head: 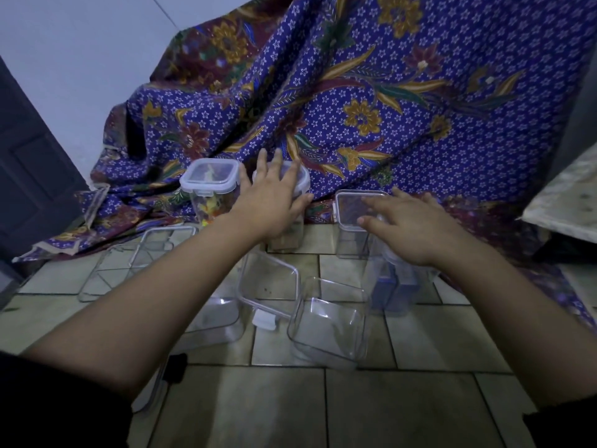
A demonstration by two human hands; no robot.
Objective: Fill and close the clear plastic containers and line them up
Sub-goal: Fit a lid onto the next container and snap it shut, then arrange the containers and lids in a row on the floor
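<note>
A: Left hand (273,197) lies flat, fingers spread, on the lid of the second container (286,218) in the back row; we read it as pressing, not clamped round anything. Brown contents show below.

B: Right hand (410,226) likewise spread, over a container with blue contents (392,286); whether it touches the top, we cannot tell. Just behind it stands a lidded container (357,221), seemingly empty.

A: Moving outward: the first container (210,192), lidded, holds colourful pieces and stands just beside the left hand's one, against the batik cloth (387,92).

B: On the tiled floor (290,409) nearer us, several empty containers (329,328) lie on their sides, a loose lid (268,279) among them.

A: Our judgement: two filled and lined up, a third under way, most left.
</note>
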